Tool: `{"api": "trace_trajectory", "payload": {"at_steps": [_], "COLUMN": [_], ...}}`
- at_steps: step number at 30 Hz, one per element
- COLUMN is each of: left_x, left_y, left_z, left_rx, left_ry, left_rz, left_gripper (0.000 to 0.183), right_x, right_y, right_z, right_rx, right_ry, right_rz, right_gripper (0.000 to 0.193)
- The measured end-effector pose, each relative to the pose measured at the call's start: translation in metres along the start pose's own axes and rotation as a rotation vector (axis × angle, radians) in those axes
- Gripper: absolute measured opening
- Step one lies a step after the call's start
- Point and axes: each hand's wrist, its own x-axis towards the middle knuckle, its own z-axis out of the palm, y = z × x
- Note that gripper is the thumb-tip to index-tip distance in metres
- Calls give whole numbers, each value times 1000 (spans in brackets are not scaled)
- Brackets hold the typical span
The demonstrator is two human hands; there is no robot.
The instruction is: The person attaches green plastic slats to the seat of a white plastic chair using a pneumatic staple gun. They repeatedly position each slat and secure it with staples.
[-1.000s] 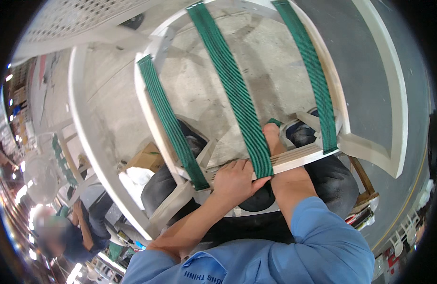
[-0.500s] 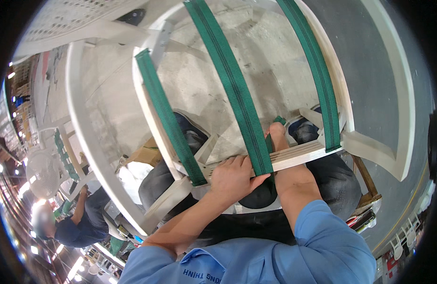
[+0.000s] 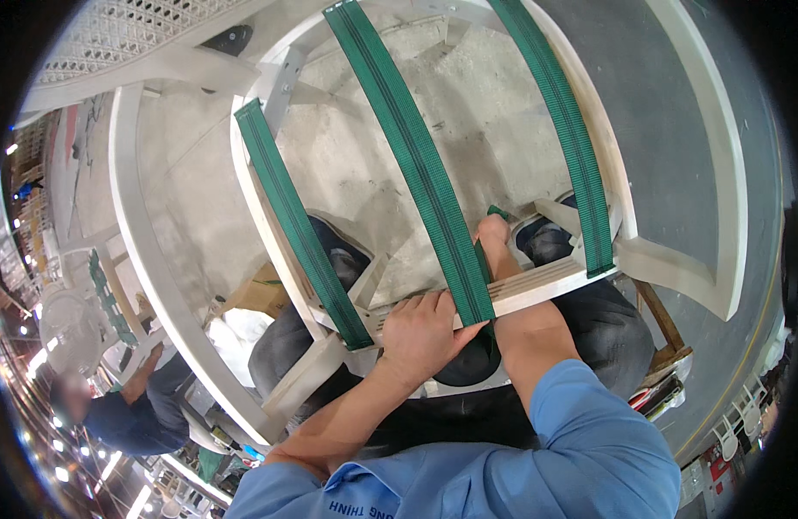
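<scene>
Middle strap [image 3: 416, 164] aslant, far end leftward

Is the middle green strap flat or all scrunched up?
Flat across the chair frame: the middle green strap shows its full width, with no folds there. Below the frame, it's partly hidden, so I can't tell.

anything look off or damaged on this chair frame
Nothing looks spilled or plainly damaged; the three green straps lie flat across the seat frame. The one untidy bit is a loose green end poking out past the right hand, seemingly strap tail not fastened down.
</scene>
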Motion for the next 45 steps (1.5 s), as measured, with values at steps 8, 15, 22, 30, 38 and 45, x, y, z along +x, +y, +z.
{"api": "trace_trajectory", "payload": {"at_steps": [8,15,22,30,38,45], "left_x": [7,20,51,124,87,83], "left_y": [3,-5,-37,-12,-35,-26], "left_z": [-1,-40,-17,54,61,41], "left_rx": [-19,-457,-1258,-1043,-1545,-1652], "left_ry": [-61,-444,-363,-734,-453,-355], "left_rz": [26,-43,-916,-1248,-1360,-1070], "left_gripper": [56,52,38,39,31,27], "right_x": [-17,29,-3,19,-55,-65], "right_y": [-19,-15,-60,-73,-92,-64], "right_z": [-17,19,-3,-7,-57,-63], "right_rx": [-69,635,578,1369,1571,1633], "right_ry": [245,-50,-204,-176,-523,-656], "right_rz": [-103,-138,-236,-370,-271,-529], "right_gripper": [29,42,43,33,33,36]}}
